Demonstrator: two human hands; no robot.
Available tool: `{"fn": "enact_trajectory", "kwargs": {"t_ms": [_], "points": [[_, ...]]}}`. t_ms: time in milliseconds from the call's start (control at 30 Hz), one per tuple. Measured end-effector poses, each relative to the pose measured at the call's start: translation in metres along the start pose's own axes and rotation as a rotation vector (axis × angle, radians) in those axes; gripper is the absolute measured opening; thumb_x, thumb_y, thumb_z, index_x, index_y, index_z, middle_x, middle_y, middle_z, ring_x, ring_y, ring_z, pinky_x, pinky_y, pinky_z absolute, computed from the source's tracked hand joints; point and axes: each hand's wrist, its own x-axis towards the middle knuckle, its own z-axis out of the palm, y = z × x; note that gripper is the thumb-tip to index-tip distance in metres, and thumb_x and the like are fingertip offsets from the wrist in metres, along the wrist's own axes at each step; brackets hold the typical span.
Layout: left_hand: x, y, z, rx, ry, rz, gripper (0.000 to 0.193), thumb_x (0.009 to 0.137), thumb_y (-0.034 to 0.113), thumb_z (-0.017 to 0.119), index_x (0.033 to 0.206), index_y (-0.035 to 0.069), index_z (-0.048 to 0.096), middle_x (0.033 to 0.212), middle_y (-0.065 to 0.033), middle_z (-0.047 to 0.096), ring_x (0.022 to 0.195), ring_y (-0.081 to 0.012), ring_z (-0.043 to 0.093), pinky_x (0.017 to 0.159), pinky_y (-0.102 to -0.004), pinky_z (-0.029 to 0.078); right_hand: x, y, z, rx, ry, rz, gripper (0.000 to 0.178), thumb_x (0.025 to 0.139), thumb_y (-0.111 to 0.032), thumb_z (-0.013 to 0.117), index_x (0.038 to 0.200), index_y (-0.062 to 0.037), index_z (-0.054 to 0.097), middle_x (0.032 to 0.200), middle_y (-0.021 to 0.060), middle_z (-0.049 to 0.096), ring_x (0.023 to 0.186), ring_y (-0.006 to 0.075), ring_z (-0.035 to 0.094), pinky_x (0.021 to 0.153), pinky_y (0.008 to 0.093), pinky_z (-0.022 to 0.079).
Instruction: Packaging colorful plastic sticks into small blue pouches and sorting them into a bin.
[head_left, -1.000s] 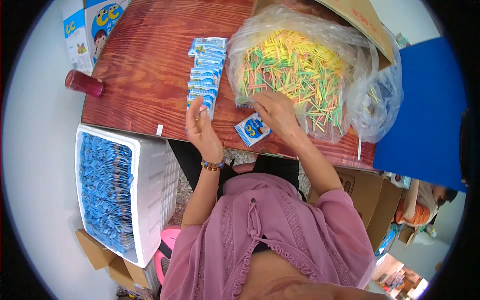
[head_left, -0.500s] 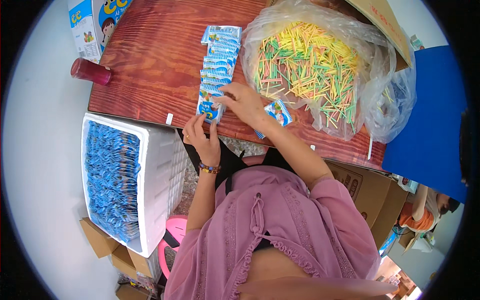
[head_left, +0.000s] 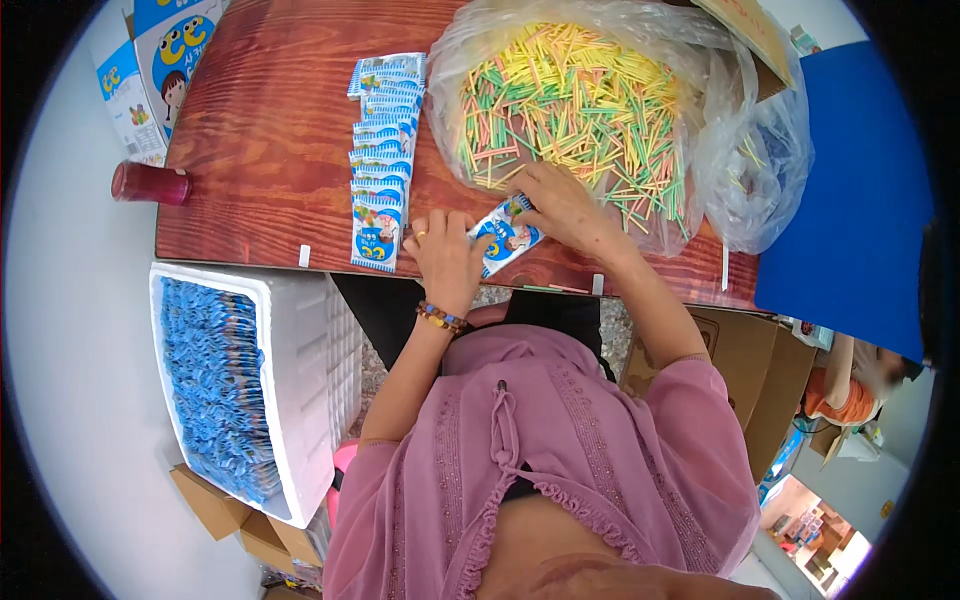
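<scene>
A small blue-and-white snack packet [head_left: 508, 238] lies tilted on the wooden table between my hands. My right hand [head_left: 568, 208] has its thumb and fingers closed about the packet's upper right end. At the packet's left edge, my left hand [head_left: 447, 258] touches it with the thumb, its other fingers bent and apart on the table. Left of that hand runs an overlapping column of matching packets [head_left: 378, 228]. Beyond my right hand sits a clear plastic bag [head_left: 450, 130] heaped with thin yellow, green and pink sticks [head_left: 580, 100].
A white foam box [head_left: 265, 400] full of blue packets stands left, below the red-brown table [head_left: 270, 130]. A reddish jar [head_left: 150, 184] and printed cartons [head_left: 180, 60] are at the far left. A blue panel [head_left: 850, 200] stands right. Another person [head_left: 840, 385] works at lower right.
Both hands have moved right from the packet column to the separate packet. My right hand has closed on its upper end. The view has shifted, so the table things appear further left.
</scene>
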Motion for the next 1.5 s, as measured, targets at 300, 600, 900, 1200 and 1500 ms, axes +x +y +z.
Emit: {"fn": "enact_trajectory", "kwargs": {"t_ms": [300, 600, 900, 1200, 1500], "points": [[0.004, -0.002, 0.002, -0.029, 0.087, 0.161, 0.008, 0.081, 0.019, 0.065, 0.079, 0.010, 0.067, 0.079, -0.0027, 0.057, 0.085, -0.0234, 0.050, 0.077, -0.0382, 0.030, -0.006, 0.011, -0.002, 0.163, 0.150, -0.034, 0.017, 0.079, -0.016, 0.066, 0.093, -0.0075, 0.065, 0.094, 0.0064, 0.062, 0.097, 0.0265, 0.056, 0.086, 0.0384, 0.040], [0.005, -0.001, -0.004, -0.115, 0.058, 0.195, 0.012, 0.079, 0.022, 0.067, 0.082, 0.010, 0.067, 0.083, -0.0039, 0.059, 0.086, -0.0236, 0.051, 0.078, -0.0383, 0.029, -0.006, 0.005, -0.010, 0.309, 0.211, -0.039, 0.018, 0.082, -0.019, 0.065, 0.092, -0.0038, 0.066, 0.086, 0.0108, 0.064, 0.084, 0.0298, 0.061, 0.071, 0.0372, 0.048], [0.006, -0.007, 0.002, -0.027, 0.000, 0.215, 0.014, 0.076, 0.023, 0.070, 0.076, 0.011, 0.062, 0.078, -0.0017, 0.055, 0.085, -0.0235, 0.049, 0.076, -0.0392, 0.028, -0.013, 0.002, -0.010, 0.236, 0.205, 0.043, 0.022, 0.081, -0.018, 0.067, 0.096, -0.0039, 0.064, 0.087, 0.0115, 0.062, 0.082, 0.0306, 0.060, 0.071, 0.0392, 0.047], [0.015, 0.013, -0.011, -0.424, 0.128, 0.076, 0.018, 0.080, 0.011, 0.069, 0.097, 0.005, 0.068, 0.095, -0.0048, 0.065, 0.096, -0.0182, 0.056, 0.084, -0.0346, 0.039, -0.007, 0.006, -0.013, 0.723, 0.272, 0.097, 0.010, 0.088, -0.011, 0.061, 0.087, -0.0010, 0.064, 0.084, 0.0056, 0.062, 0.075, 0.0164, 0.058, 0.067, 0.0299, 0.046], [0.026, 0.011, -0.005, -1.298, -0.084, -0.331, 0.013, 0.088, 0.002, 0.064, 0.100, -0.003, 0.066, 0.088, -0.0017, 0.067, 0.077, -0.0045, 0.059, 0.068, -0.0200, 0.048, -0.006, -0.014, -0.016, 1.146, 0.157, 0.368, 0.009, 0.089, -0.011, 0.063, 0.092, -0.0024, 0.066, 0.078, -0.0020, 0.062, 0.073, 0.0037, 0.056, 0.063, 0.0208, 0.045]]}}
